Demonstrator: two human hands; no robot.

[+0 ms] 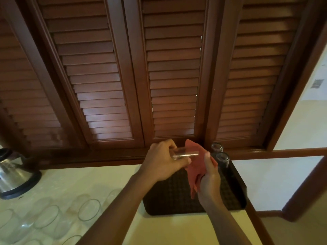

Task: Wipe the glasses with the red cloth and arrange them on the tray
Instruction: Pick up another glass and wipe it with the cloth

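Here the clear glass point(184, 154) lies sideways beside the crumpled red cloth point(194, 167).

Centre frame: left hand point(163, 160) grips a glass point(184, 155) sideways against red cloth point(194, 167) in right hand point(208, 181), above dark tray point(169, 191).
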